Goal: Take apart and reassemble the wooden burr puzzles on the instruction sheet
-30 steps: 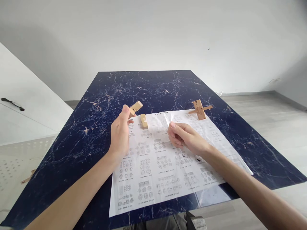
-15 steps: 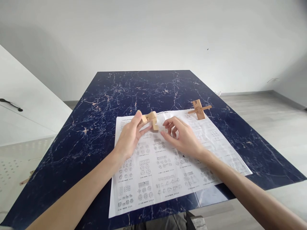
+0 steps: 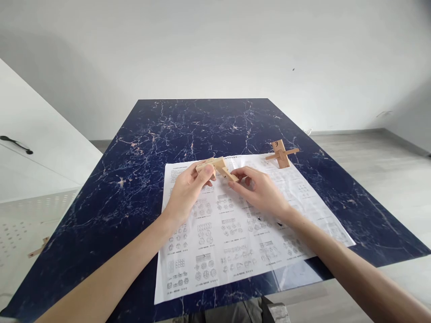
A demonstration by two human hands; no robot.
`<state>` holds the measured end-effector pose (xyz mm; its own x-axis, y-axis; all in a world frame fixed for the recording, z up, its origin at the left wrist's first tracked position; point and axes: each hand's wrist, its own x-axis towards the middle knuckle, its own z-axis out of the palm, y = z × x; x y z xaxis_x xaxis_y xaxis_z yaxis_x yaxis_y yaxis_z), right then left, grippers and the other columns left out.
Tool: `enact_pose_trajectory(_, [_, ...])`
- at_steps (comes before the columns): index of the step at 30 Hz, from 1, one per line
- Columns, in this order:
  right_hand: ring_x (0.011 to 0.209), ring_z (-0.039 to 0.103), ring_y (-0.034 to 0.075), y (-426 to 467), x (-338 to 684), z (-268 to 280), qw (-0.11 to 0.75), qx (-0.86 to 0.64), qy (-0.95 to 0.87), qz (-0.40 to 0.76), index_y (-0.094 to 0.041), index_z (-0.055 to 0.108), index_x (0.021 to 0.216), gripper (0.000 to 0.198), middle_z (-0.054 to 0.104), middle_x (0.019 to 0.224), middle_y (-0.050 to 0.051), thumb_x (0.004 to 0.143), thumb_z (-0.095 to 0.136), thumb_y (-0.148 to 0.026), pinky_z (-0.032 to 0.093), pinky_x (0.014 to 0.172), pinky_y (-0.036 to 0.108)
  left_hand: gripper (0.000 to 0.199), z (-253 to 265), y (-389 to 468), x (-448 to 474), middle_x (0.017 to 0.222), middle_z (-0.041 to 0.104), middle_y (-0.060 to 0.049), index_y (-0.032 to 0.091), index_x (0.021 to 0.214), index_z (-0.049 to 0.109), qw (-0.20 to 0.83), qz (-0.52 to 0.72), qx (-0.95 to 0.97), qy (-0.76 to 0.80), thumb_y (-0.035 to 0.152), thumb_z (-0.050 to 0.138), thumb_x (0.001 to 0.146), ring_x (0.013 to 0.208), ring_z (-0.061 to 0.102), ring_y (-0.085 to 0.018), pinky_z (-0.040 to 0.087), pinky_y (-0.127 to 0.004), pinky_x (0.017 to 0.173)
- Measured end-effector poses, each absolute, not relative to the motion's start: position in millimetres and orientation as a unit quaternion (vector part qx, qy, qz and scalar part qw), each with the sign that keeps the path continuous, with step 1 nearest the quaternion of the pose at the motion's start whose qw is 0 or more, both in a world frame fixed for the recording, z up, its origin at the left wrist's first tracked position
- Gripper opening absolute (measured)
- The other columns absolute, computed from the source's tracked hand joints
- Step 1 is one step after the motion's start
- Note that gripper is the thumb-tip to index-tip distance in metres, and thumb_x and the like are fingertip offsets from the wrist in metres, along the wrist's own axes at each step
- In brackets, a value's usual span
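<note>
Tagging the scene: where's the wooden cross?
Head view, right of centre: the wooden cross is at the far right corner of the printed sheet, beyond the right hand.

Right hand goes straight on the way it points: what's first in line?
The light wooden piece, its end right at the fingertips of the right hand. Beyond that, probably the left hand, though depth is unclear.

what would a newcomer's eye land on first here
Probably the pale wooden pieces, held between the left hand and right hand over the printed sheet. Next might come the wooden cross by the sheet's far right corner, a black mark on its upper end. Beneath spreads the dark blue table, veined in white.
</note>
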<state>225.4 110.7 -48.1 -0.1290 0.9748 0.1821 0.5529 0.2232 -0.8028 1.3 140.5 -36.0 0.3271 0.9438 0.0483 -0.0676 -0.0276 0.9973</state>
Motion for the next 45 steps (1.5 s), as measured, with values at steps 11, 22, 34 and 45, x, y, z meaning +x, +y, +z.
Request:
enact_pose_trajectory(11, [0.109,0.074,0.024,114.3,237.0,-45.6,0.457,-0.425,-0.527,0.577,-0.026,0.072,0.12,0.032,0.076,0.12,0.007,0.096,0.08,-0.045,0.057,0.104,0.045,0.07,-31.2,137.9,5.0,0.14,0.07,-0.01,0.024,0.14,0.062,0.561,0.471,0.541,0.415,0.048,0.092,0.081,0.121,0.068,-0.026,0.056,-0.04,0.101])
enact_pose_trajectory(22, [0.076,0.072,0.017,108.4,226.6,-48.7,0.437,-0.43,-0.558,0.559,-0.027,0.074,0.108,0.023,0.08,0.109,0.003,0.091,0.085,-0.039,0.061,0.08,0.041,0.069,-26.8,124.1,10.3,0.131,0.074,-0.008,0.028,0.137,0.06,0.523,0.419,0.628,0.396,0.039,0.095,0.079,0.109,0.075,-0.028,0.063,-0.042,0.093])
enact_pose_trajectory(34, [0.117,0.07,0.026,107.9,228.8,-33.3,0.399,-0.351,-0.507,0.678,-0.025,0.083,0.119,0.026,0.077,0.129,0.009,0.101,0.073,-0.04,0.051,0.115,0.048,0.069,-34.9,122.8,10.4,0.137,0.071,-0.006,0.032,0.142,0.057,0.423,0.413,0.692,0.414,0.044,0.092,0.083,0.114,0.072,-0.026,0.061,-0.04,0.097])
enact_pose_trajectory(45, [0.127,0.07,0.031,108.2,232.0,-35.7,0.415,-0.343,-0.504,0.675,-0.027,0.074,0.134,0.044,0.076,0.134,0.01,0.094,0.083,-0.043,0.05,0.118,0.055,0.065,-36.8,123.2,9.3,0.138,0.071,-0.007,0.031,0.14,0.057,0.313,0.421,0.748,0.406,0.044,0.091,0.086,0.115,0.071,-0.028,0.059,-0.043,0.097])
